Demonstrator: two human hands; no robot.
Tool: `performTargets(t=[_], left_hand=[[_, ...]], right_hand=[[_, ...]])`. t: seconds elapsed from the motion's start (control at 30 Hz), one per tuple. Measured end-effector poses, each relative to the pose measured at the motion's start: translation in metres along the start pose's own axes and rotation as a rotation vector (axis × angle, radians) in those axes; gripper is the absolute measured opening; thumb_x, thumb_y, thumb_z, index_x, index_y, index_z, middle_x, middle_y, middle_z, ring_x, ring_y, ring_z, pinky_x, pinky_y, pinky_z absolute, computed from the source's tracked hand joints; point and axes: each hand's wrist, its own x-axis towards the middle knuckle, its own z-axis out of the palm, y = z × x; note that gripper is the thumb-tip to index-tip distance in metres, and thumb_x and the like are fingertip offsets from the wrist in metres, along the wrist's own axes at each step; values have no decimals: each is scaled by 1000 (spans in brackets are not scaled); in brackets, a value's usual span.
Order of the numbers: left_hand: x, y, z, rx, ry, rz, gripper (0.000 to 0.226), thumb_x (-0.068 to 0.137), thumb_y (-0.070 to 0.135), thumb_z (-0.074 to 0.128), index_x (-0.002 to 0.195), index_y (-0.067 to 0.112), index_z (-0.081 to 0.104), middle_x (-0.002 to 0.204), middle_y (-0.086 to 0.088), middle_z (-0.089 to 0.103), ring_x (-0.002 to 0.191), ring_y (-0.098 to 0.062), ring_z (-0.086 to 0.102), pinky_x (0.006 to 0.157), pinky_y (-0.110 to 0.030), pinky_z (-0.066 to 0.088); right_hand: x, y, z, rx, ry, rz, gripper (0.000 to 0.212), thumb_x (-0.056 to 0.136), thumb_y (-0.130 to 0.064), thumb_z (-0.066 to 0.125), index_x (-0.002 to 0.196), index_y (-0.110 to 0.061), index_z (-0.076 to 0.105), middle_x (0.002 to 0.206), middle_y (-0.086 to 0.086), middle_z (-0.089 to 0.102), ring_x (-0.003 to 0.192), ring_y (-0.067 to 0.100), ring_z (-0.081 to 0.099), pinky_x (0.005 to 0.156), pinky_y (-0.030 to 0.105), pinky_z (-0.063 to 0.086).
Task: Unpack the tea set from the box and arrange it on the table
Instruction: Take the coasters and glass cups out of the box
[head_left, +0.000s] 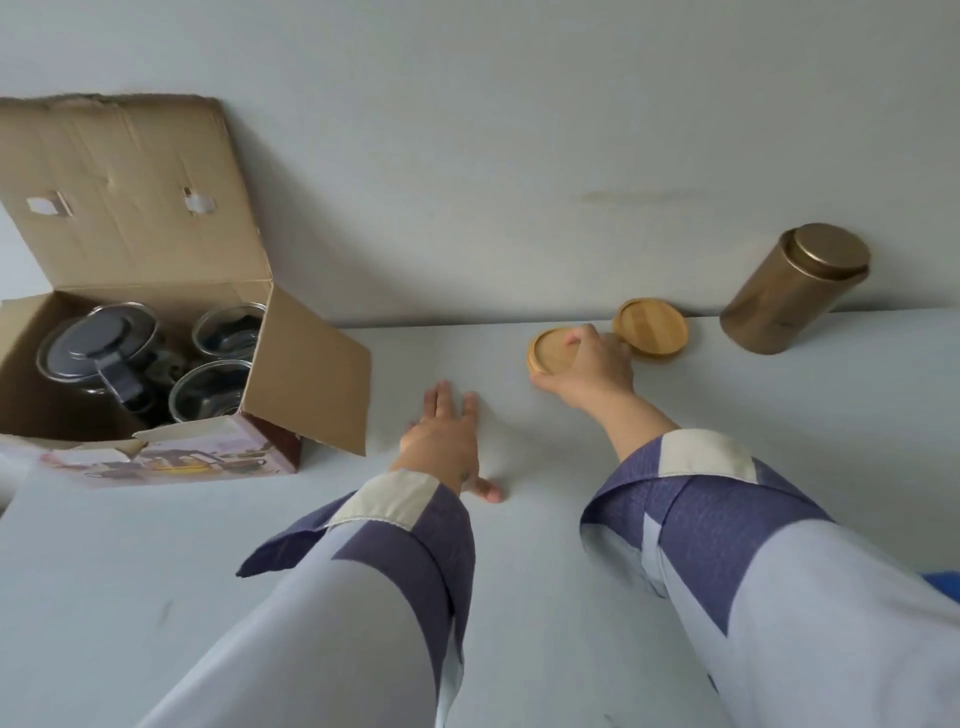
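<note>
An open cardboard box (306, 369) stands at the left of the white table (519, 597). Inside it are a glass teapot with a dark lid (98, 343) and two glass cups (228, 325) (210, 389). My right hand (592, 366) grips a round bamboo coaster (553, 351) lying on the table near the wall. A second bamboo coaster (652, 327) lies just right of it. My left hand (447, 441) rests flat on the table with fingers spread, holding nothing, between the box and the coasters.
A gold metal tea canister (789, 291) stands at the back right against the white wall (519, 156). The box's lid flap leans on the wall and a side flap (317, 374) hangs out toward my left hand. Something blue (945, 582) shows at the right edge.
</note>
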Motion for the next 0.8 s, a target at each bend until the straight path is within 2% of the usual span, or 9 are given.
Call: performTargets(t=[0.13,0.33,0.43,0.53,0.63,0.8], left_hand=[[-3,2,-2,-15,13,-4,131,67,55,77,150,18,-19,155,-12,-28,144,-27,-23,116,-45,16],[-3,1,-1,-23,8,-9,131,68,54,76,149,20,-20,154,-9,-30,144,-24,-23,117,-43,13],[-3,1,-2,-18,9,-12,131,68,54,76,149,20,-21,154,-9,-30,144,-24,-23,117,-44,13],[-3,2,-3,-5,-3,-18,132,68,55,76,148,20,-22,154,-10,-30,144,-25,-22,118,-44,12],[-2,3,-3,3,-15,-31,133,67,55,77,148,19,-22,154,-10,-30,144,-26,-22,117,-45,14],[-1,3,-4,-7,-11,-39,134,66,55,77,148,19,-22,154,-11,-29,144,-26,-21,117,-46,15]], right_hand=[[16,-5,21,43,63,1,64,66,-45,75,119,-24,46,130,9,42,127,30,33,100,33,35],[30,-17,40,46,189,-31,64,66,-49,74,119,-24,50,129,9,44,121,31,36,99,34,33],[33,-19,38,20,166,-29,68,64,-55,74,121,-27,49,131,8,44,122,31,35,99,35,32],[28,-16,32,-2,98,-21,83,61,-58,77,130,-30,40,143,10,32,130,33,29,106,39,31],[16,-7,26,46,99,4,90,63,-48,80,137,-26,32,143,12,29,131,34,27,106,38,30],[4,2,28,77,134,6,69,79,-27,70,138,-18,34,135,14,42,127,34,33,103,38,33]])
